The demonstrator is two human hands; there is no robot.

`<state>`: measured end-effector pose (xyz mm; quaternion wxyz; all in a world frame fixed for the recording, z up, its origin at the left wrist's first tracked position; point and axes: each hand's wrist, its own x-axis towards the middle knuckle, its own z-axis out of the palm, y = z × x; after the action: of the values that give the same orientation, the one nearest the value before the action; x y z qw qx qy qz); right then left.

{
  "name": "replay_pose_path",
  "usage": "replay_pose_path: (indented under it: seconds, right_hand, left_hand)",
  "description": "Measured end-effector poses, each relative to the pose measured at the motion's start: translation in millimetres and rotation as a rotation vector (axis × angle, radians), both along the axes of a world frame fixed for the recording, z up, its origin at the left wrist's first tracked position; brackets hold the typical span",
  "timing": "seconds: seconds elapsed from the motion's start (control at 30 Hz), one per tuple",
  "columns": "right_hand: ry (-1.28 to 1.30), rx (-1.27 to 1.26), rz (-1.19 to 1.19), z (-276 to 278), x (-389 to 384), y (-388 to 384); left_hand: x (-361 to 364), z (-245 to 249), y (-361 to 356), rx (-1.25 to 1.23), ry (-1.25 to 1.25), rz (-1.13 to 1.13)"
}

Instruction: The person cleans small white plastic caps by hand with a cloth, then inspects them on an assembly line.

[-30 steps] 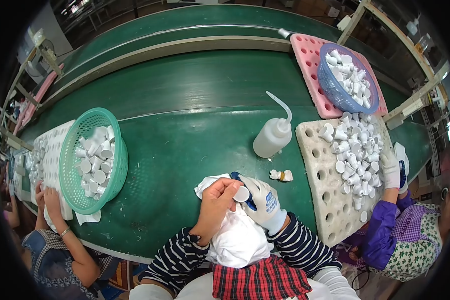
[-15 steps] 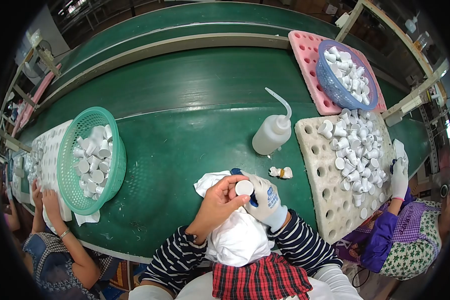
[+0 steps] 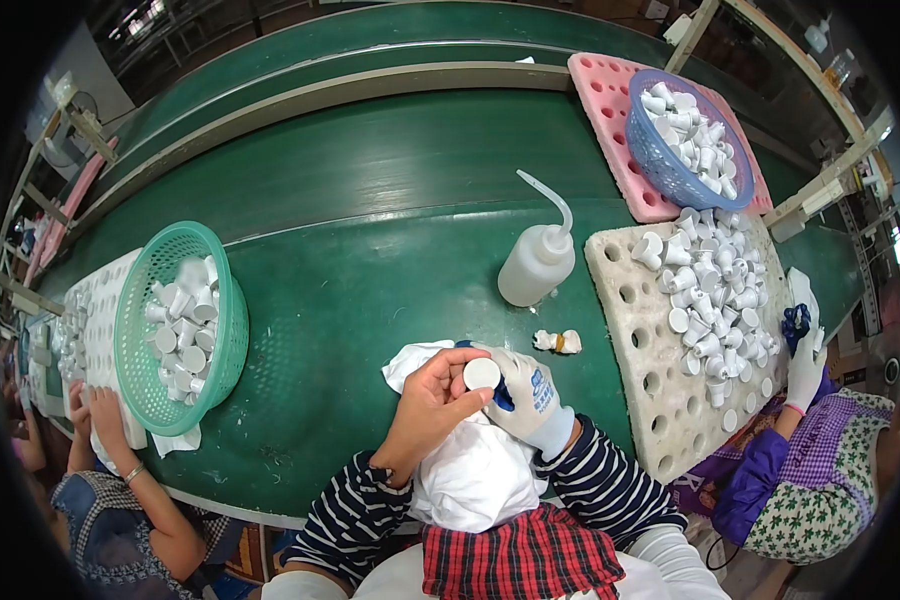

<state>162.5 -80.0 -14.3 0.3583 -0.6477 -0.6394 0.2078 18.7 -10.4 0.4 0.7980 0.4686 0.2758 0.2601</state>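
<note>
Counter (image 3: 370, 190), left side: 1 basket (image 3: 232, 340) of caps resting on a holed tray (image 3: 100, 300). Centre: squeeze bottle (image 3: 535, 265), with a small part (image 3: 558, 342) just before it. Right side: 2 trays (one behind the other). The near tray (image 3: 650, 400) carries loose caps (image 3: 720, 290); the far tray (image 3: 605, 120) carries a second basket (image 3: 650, 165). Near edge: cloth (image 3: 470, 480) lying under the left hand (image 3: 425, 405) and right hand (image 3: 525, 395), with 1 cap (image 3: 482, 374) between them.

The belt (image 3: 370, 200) is smooth green rubbery sheet with a wet-looking gloss. The small cap (image 3: 482, 374) is smooth matt white plastic, and the cloth (image 3: 470, 470) beneath it is soft, creased white fabric. The right hand (image 3: 525, 395) wears a white knitted glove with blue coated fingertips. The squeeze bottle (image 3: 535, 265) is cloudy, semi-matt plastic. The white tray (image 3: 650, 370) and the pink tray (image 3: 610, 120) look like porous matt foam. The blue basket (image 3: 660, 160) and the green basket (image 3: 225, 330) are glossy plastic mesh
</note>
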Motion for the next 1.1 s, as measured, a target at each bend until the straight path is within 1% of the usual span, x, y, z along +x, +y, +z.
replay_pose_path:
  seconds: [0.07, 0.17, 0.27, 0.37, 0.4, 0.47, 0.57, 0.67, 0.77, 0.87, 0.97, 1.1]
  right_hand:
    - [-0.028, 0.013, 0.018, 4, -1, 1]
    - [-0.086, 0.026, 0.029, 3, -3, 2]
    - [-0.121, 0.040, 0.051, 2, -4, 2]
    - [-0.153, 0.070, 0.052, 2, -4, 1]
    - [-0.166, 0.082, 0.048, 3, -5, 0]
    - [-0.078, 0.083, 0.033, 5, -4, 0]
    - [0.084, 0.069, 0.032, 1, -2, 2]
    - [0.212, 0.047, 0.020, 0, -2, 2]
    - [0.262, 0.051, 0.009, 0, -1, 2]
    - [0.280, 0.039, 0.008, 4, 0, 2]
    - [0.274, 0.020, 0.012, 7, 0, 2]
    - [0.239, 0.032, 0.009, 5, 1, 1]
  left_hand:
    - [1, -3, -2, -0.006, -0.024, 0.027]
    - [-2, -10, -2, 0.074, 0.085, 0.036]
    - [0, -10, -3, 0.127, 0.120, 0.102]
    - [2, -10, -3, 0.041, 0.163, 0.198]
    - [2, -10, -2, -0.032, 0.124, 0.230]
    - [2, -9, 0, -0.177, 0.043, 0.293]
    - [-6, -19, 2, -0.145, 0.054, 0.336]
    - [6, -3, -1, -0.006, 0.072, 0.442]
    - [-3, -8, 2, -0.100, 0.044, 0.323]
    - [-7, -8, 2, -0.117, -0.003, 0.204]
    - [-4, -3, -1, 0.038, -0.031, 0.095]
    - [0, -3, -5, 0.092, 0.017, 0.121]
